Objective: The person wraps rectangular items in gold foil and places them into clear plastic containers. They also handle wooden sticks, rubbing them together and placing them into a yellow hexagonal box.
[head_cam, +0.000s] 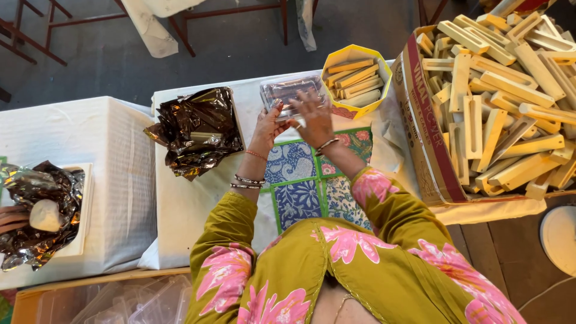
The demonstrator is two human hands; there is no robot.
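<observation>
Clear plastic, thin and glossy, makes up the shallow rectangular box [292, 95] that both hands are busy with at the far edge of the white-covered surface [186, 204]. The left hand [268, 126] grips the box's near left corner with fingers curled around its edge, and the right hand [312, 117] lies spread over its top and near side, fingers splayed wide, as if pressing or steadying the lid. Something dark and patterned shows through the plastic, though what it is cannot be made out. As far as can be judged, this box is being filled or closed, and much stock is left: just beside it on the right stands a yellow hexagonal cardboard tub [355, 81] stacked with pale wooden bars, and farther right a large brown cardboard carton [429, 138] overflows with many more of the same slotted, pale yellow wooden pieces [510, 108], smooth and blocky. Crumpled dark metallic foil [198, 129], shiny and creased, lies in a white tray to the left of the box, apparently not in use now. Under the person's forearms lies a quilted cloth mat with blue and green floral squares [300, 192]. At the far left, another foil-lined tray [42, 216] holds a pale rounded lump, touched by another person's hand [12, 219].
</observation>
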